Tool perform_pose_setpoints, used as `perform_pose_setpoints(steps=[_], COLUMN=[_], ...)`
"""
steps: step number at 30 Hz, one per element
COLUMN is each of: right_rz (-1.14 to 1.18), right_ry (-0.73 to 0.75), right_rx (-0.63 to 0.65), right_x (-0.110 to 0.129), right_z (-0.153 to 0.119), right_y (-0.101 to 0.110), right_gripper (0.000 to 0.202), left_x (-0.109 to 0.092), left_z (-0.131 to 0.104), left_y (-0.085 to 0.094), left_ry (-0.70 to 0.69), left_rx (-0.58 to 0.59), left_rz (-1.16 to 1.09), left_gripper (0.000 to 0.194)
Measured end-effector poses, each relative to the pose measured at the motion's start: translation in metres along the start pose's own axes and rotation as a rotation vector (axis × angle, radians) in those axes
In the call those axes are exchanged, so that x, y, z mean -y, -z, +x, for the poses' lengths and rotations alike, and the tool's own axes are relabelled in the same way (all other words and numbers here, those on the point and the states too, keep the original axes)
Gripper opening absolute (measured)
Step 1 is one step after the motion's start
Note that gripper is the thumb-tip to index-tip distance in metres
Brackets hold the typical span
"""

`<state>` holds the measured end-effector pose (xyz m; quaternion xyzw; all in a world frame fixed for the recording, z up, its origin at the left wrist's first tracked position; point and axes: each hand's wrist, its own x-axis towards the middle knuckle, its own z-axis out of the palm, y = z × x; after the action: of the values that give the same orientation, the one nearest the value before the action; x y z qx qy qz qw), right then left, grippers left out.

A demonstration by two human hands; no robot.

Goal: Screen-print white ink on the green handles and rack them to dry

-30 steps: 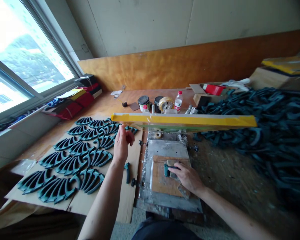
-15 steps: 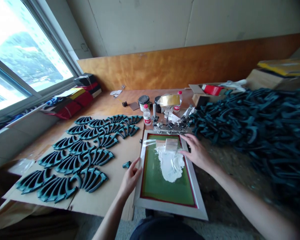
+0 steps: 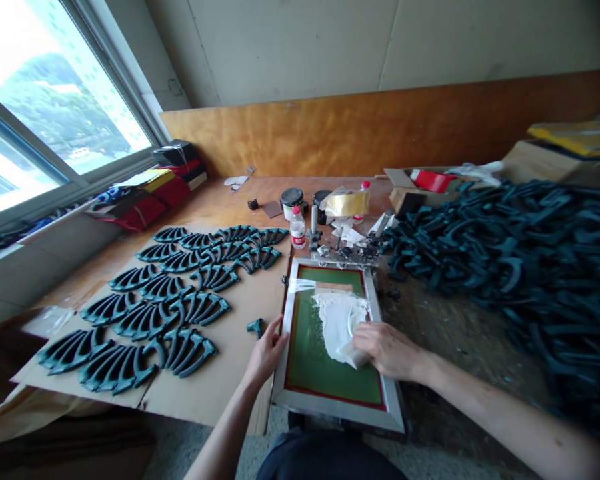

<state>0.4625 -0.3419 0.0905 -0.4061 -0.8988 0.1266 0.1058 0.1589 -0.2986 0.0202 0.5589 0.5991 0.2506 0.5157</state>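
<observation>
A screen printing frame [image 3: 393,401] with a metal border and green mesh lies in front of me. White paste [image 3: 339,319] is spread over the upper middle of its mesh. My right hand [image 3: 387,350] is closed around a small pale squeegee [image 3: 353,355], whose edge is in the lower part of the paste. A wooden strip [image 3: 333,289] lies across the mesh above the paste. My left hand [image 3: 267,353] grips the frame's left border, its fingers bent at the edge. Just left of that hand, a single dark green plastic part [image 3: 255,325] lies on the cardboard [image 3: 200,400].
Rows of dark green curved parts [image 3: 150,288] cover the cardboard at left. A large heap of similar parts [image 3: 485,247] fills the right. Behind the frame stand a metal clamp [image 3: 341,255], a bottle [image 3: 297,229], an ink tub [image 3: 293,203] and a tape roll [image 3: 347,201].
My right hand, open by the frame's upper right, has closed on the squeegee and drawn it down through the paste toward me. My left hand stays at the left border.
</observation>
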Motion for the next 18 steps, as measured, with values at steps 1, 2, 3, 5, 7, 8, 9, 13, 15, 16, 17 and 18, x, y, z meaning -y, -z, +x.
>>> perform_pose_setpoints(steps=[1, 2, 3, 5, 7, 8, 9, 13, 15, 16, 17, 18], right_rz=[0.012, 0.005, -0.022, -0.100, -0.121, -0.102, -0.074, -0.026, -0.088, -0.131, -0.170, -0.197], right_ry=[-0.046, -0.087, -0.104, -0.038, 0.076, 0.095, 0.069, -0.223, -0.347, -0.395, -0.444, -0.496], right_rx=[-0.022, -0.073, -0.147, -0.296, -0.345, -0.332, -0.306, -0.290, -0.327, -0.347, -0.373, -0.414], right_x=[0.000, 0.000, 0.002, 0.007, 0.011, 0.011, 0.010, -0.009, -0.023, -0.031, -0.040, -0.049], right_z=[0.002, 0.004, 0.004, -0.001, -0.008, -0.011, -0.010, 0.022, 0.042, 0.048, 0.049, 0.046], right_y=[0.000, -0.002, -0.006, -0.018, -0.028, -0.029, -0.027, 0.003, 0.025, 0.036, 0.046, 0.055], right_gripper=[0.021, 0.022, 0.024, 0.030, 0.033, 0.032, 0.028, 0.027, 0.048, 0.056, 0.059, 0.057], left_x=[0.000, 0.000, 0.000, 0.000, -0.002, -0.003, -0.005, -0.018, -0.033, -0.043, -0.054, -0.067], left_z=[0.000, 0.000, 0.000, -0.001, -0.002, -0.002, -0.003, -0.007, -0.013, -0.016, -0.018, -0.021], left_y=[0.000, 0.000, -0.001, -0.001, -0.001, -0.002, -0.001, 0.004, 0.012, 0.017, 0.023, 0.028], left_ry=[-0.014, -0.025, -0.030, -0.020, -0.014, -0.015, -0.018, -0.030, -0.010, 0.003, 0.007, -0.003], left_rx=[0.001, 0.004, 0.008, 0.021, 0.031, 0.032, 0.032, 0.039, 0.059, 0.069, 0.073, 0.066], left_rz=[-0.010, -0.025, -0.045, -0.095, -0.138, -0.151, -0.158, -0.168, -0.179, -0.192, -0.207, -0.224], left_gripper=[0.064, 0.064, 0.064, 0.065, 0.067, 0.068, 0.069, 0.073, 0.079, 0.081, 0.079, 0.075])
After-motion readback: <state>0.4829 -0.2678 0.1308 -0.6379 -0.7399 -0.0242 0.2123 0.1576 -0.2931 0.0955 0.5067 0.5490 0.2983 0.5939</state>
